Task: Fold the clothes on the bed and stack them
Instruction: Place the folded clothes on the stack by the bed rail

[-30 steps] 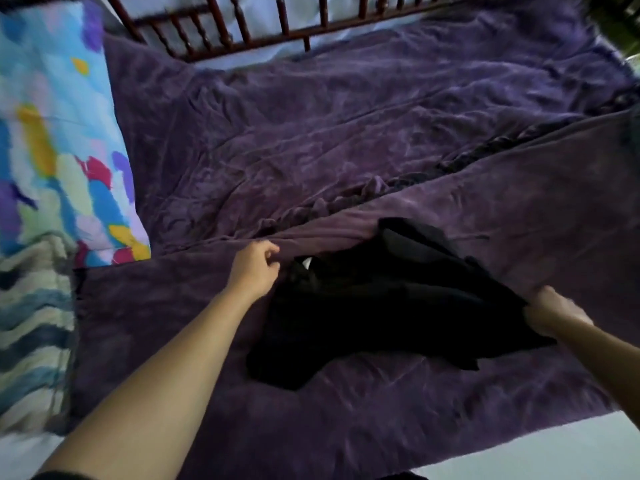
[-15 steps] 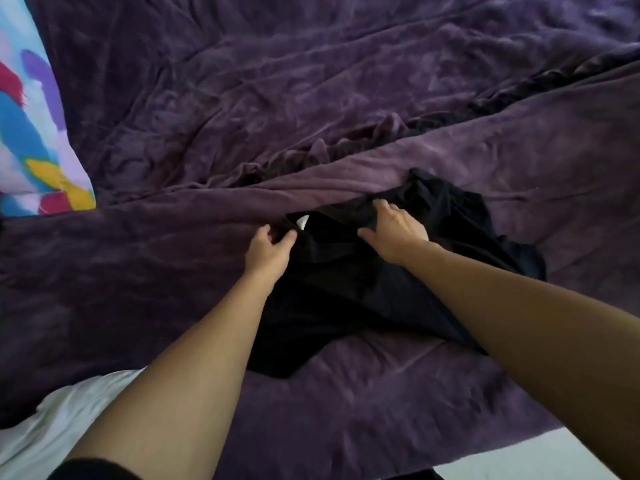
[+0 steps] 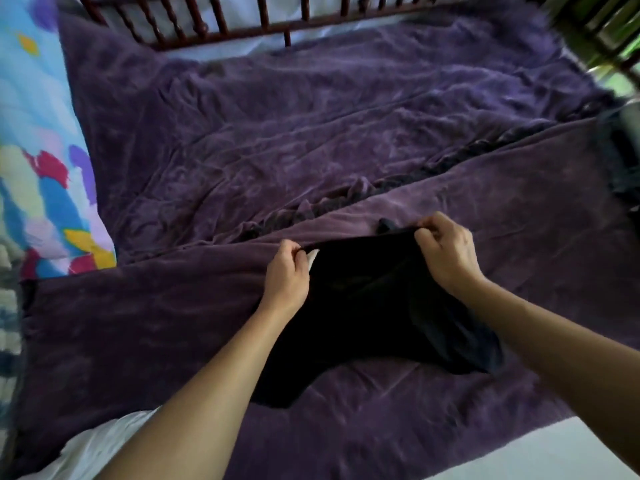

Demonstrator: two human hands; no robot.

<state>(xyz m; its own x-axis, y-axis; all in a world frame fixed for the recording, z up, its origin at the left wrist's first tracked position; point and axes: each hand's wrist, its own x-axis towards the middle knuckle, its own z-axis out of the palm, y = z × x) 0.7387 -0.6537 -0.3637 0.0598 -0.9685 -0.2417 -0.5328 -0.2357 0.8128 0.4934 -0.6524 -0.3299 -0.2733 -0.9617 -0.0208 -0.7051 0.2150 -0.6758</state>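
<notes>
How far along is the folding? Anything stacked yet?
Done: nothing visibly; no folded piece or stack is in view. In hand: the left hand and right hand each pinch the far edge of the black garment, which lies rumpled on the purple blanket. Remaining: flatten it, fold it, start the stack.

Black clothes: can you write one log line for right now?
left hand: pinches garment edge | right hand: pinches garment edge | garment: unfolded, on blanket
</notes>
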